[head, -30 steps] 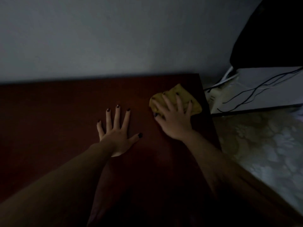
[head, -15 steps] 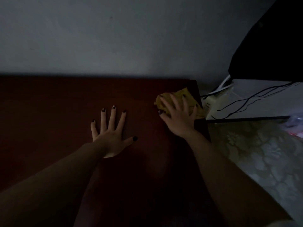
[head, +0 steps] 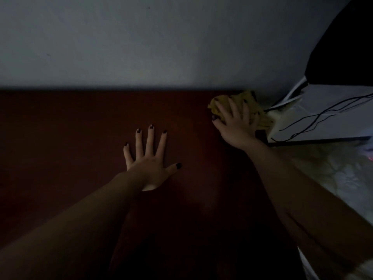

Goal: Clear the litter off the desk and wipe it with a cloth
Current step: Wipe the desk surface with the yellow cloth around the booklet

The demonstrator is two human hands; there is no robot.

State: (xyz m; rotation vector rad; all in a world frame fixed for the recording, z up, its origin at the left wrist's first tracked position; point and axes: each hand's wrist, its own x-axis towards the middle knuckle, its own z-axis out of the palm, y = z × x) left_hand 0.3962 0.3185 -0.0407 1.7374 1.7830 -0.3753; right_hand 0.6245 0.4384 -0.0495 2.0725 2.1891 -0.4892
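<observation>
Seen from the head camera in dim light, the left hand (head: 149, 162) lies flat on the dark red-brown desk (head: 70, 138), palm down, fingers straight and spread, holding nothing; it has kept the same place on the desk as in both earlier frames. The right hand (head: 235, 126) presses down on the crumpled yellow cloth (head: 260, 116), its fingers straight and spread over the cloth, not curled round it. A second ago the cloth sat a little short of the desk's back edge; now hand and cloth have slid to the far right corner, where the desk meets the pale wall (head: 161, 47), and part of the cloth overhangs the right edge. Just beyond that edge is a white surface (head: 331, 122) crossed by thin black cables (head: 314, 118).
</observation>
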